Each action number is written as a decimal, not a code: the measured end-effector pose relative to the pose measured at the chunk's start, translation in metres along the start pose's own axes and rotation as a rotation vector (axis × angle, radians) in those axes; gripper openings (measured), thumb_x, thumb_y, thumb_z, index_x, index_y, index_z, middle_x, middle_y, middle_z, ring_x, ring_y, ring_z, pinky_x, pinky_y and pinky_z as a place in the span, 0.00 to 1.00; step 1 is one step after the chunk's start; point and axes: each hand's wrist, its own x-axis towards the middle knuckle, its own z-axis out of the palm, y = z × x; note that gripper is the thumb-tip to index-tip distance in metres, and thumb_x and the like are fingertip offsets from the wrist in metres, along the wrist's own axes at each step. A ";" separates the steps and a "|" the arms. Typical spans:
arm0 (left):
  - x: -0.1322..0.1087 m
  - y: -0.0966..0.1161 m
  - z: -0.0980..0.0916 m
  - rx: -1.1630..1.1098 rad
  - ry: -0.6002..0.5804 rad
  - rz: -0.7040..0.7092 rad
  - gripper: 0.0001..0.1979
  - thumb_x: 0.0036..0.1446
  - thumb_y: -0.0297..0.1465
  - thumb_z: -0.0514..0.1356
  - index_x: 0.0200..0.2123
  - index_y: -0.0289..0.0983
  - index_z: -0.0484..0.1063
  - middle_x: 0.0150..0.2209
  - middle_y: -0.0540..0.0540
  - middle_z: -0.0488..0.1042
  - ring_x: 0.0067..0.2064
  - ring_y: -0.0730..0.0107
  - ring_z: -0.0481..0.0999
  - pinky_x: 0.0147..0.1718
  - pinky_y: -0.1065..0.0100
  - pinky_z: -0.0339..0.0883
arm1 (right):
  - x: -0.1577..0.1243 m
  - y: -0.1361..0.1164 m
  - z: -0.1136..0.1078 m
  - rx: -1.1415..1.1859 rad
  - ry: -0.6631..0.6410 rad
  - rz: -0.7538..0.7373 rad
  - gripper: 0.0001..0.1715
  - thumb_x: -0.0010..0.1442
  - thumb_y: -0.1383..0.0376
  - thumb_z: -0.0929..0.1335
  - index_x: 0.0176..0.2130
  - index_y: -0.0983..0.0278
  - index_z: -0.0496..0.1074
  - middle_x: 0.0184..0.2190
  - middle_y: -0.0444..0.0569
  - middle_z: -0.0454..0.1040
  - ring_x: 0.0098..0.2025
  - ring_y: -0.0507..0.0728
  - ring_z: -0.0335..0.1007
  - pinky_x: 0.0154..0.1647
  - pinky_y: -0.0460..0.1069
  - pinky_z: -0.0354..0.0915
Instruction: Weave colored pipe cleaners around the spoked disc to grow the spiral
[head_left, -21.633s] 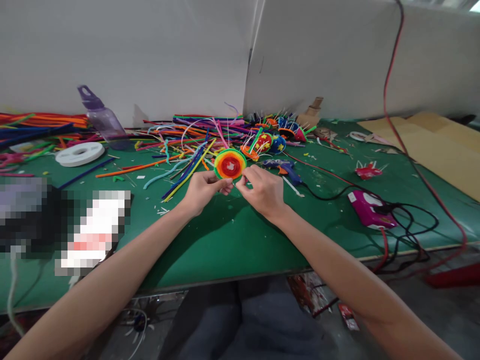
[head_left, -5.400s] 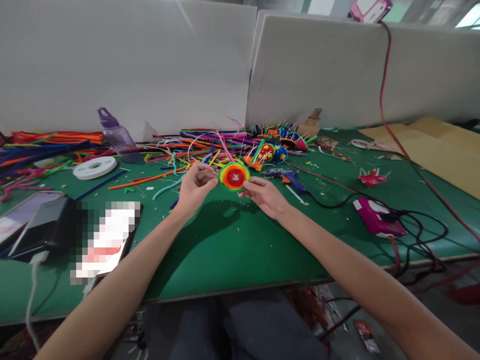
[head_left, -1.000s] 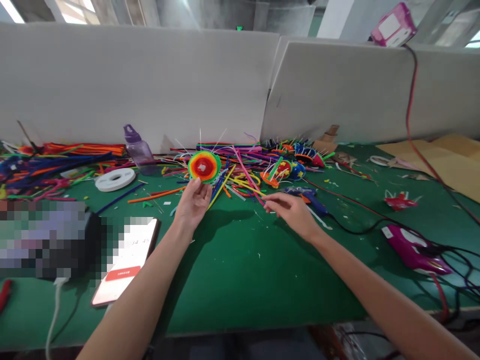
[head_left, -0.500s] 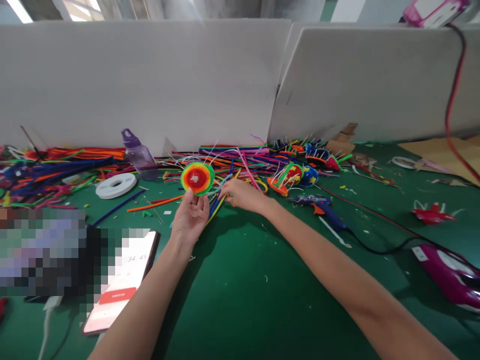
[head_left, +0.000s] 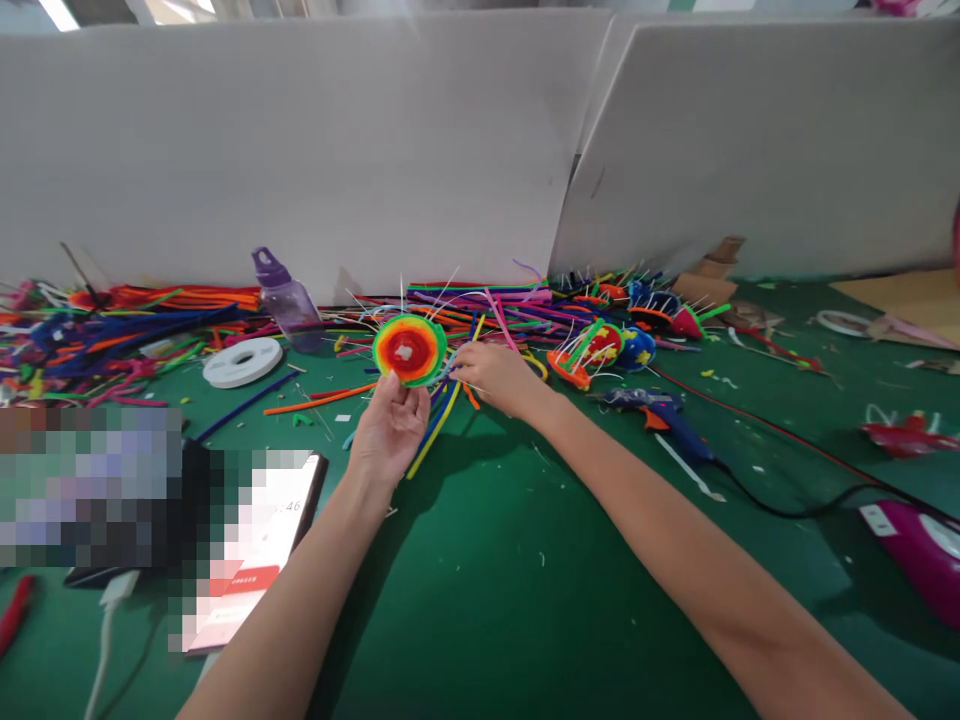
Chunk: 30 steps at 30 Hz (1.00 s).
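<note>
My left hand (head_left: 391,425) is closed at the lower edge of a round coiled pipe-cleaner disc (head_left: 409,352), thumb in front. The disc faces me, with a pale middle, red, orange and yellow rings and a green rim. To its right, my right hand (head_left: 499,378) has its fingers pinched on a light blue pipe cleaner (head_left: 450,362) that runs to the disc's rim; the fingertips are partly hidden. Below and between the hands lie loose yellow pipe cleaners (head_left: 435,432) and blue ones. Thin white ends stick up behind the disc.
A pile of pipe cleaners (head_left: 172,298) lines the white partition (head_left: 300,150). A purple bottle (head_left: 289,305), white spool (head_left: 244,362) and phone (head_left: 259,550) are at left. Finished-looking colourful pieces (head_left: 600,350), a blue glue gun (head_left: 660,415) with its cord and a magenta device (head_left: 919,560) lie right.
The view has shifted a little, so most things sit slightly further right. The disc has tilted slightly in my left hand. My right hand stays close beside it.
</note>
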 end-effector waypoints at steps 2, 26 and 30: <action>0.002 0.000 -0.002 0.024 -0.026 0.029 0.06 0.53 0.26 0.66 0.26 0.40 0.72 0.27 0.56 0.78 0.30 0.81 0.78 0.37 0.78 0.73 | -0.003 0.008 -0.010 -0.019 0.026 0.053 0.18 0.62 0.77 0.63 0.43 0.66 0.79 0.45 0.55 0.77 0.51 0.60 0.67 0.48 0.53 0.62; 0.000 -0.002 -0.001 0.068 -0.010 -0.010 0.08 0.54 0.32 0.66 0.24 0.40 0.72 0.25 0.54 0.76 0.27 0.79 0.76 0.34 0.76 0.74 | -0.006 0.009 -0.005 -0.096 -0.021 0.218 0.22 0.64 0.75 0.60 0.51 0.65 0.76 0.43 0.55 0.77 0.46 0.61 0.65 0.44 0.54 0.52; 0.003 -0.003 -0.004 0.093 -0.049 -0.022 0.07 0.54 0.34 0.66 0.27 0.41 0.73 0.26 0.55 0.77 0.28 0.79 0.76 0.33 0.76 0.74 | -0.001 0.012 -0.003 -0.013 -0.041 0.192 0.18 0.61 0.75 0.62 0.41 0.66 0.79 0.42 0.54 0.78 0.46 0.60 0.65 0.45 0.52 0.56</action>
